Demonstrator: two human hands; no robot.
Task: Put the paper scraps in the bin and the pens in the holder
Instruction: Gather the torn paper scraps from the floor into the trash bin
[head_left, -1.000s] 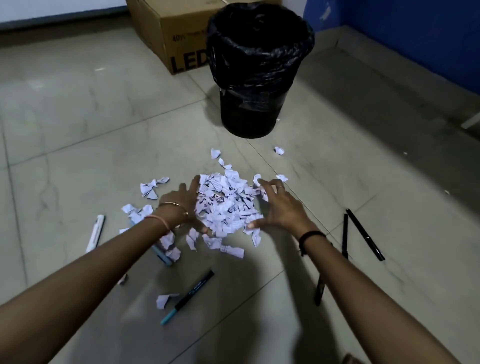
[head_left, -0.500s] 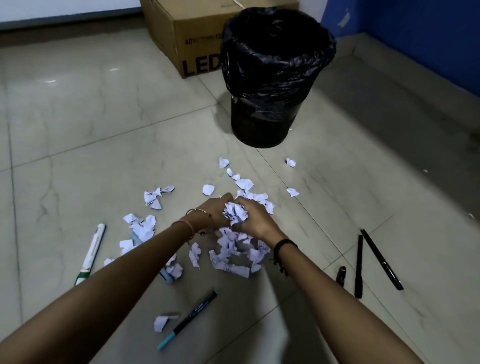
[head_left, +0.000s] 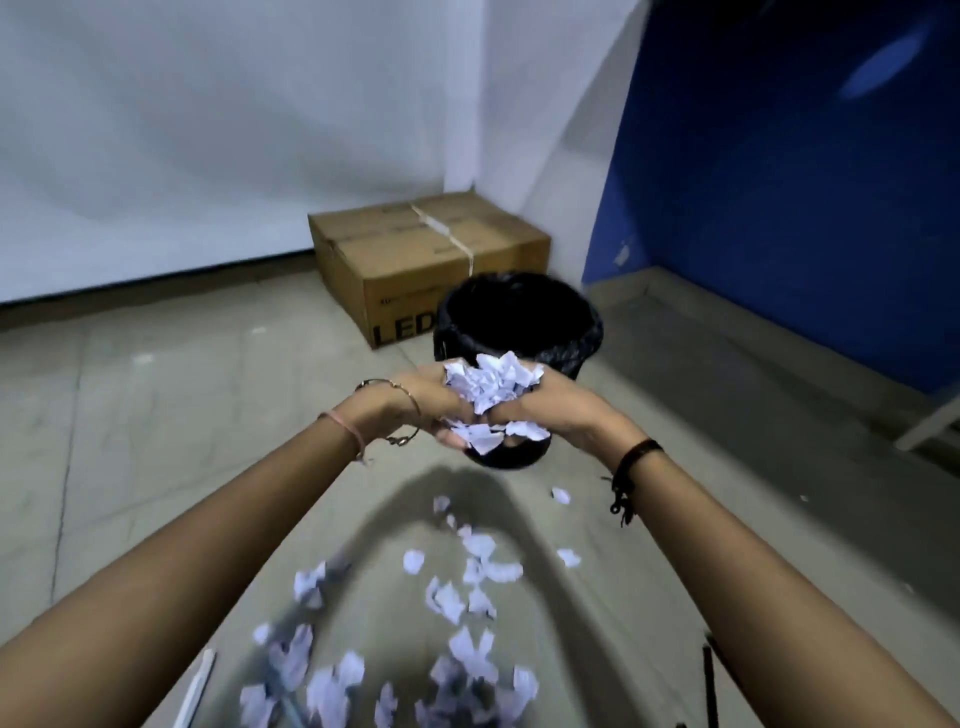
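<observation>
My left hand (head_left: 415, 408) and my right hand (head_left: 558, 413) are cupped together around a heap of white paper scraps (head_left: 488, 387), held in the air just in front of the black bin (head_left: 519, 322) lined with a black bag. A few scraps stick out under the hands. Several more paper scraps (head_left: 467, 597) lie on the floor below. A white pen (head_left: 197, 686) lies at the lower left, and black pens (head_left: 709, 680) lie at the lower right. No pen holder is in view.
A brown cardboard box (head_left: 415, 260) marked LED stands behind the bin against the white wall. A blue wall (head_left: 779, 182) runs along the right. Grey floor tiles stretch to the left.
Both hands closed on the pile and rose from the floor with a handful of scraps, moving toward the bin. The camera tilted up, so the walls now show.
</observation>
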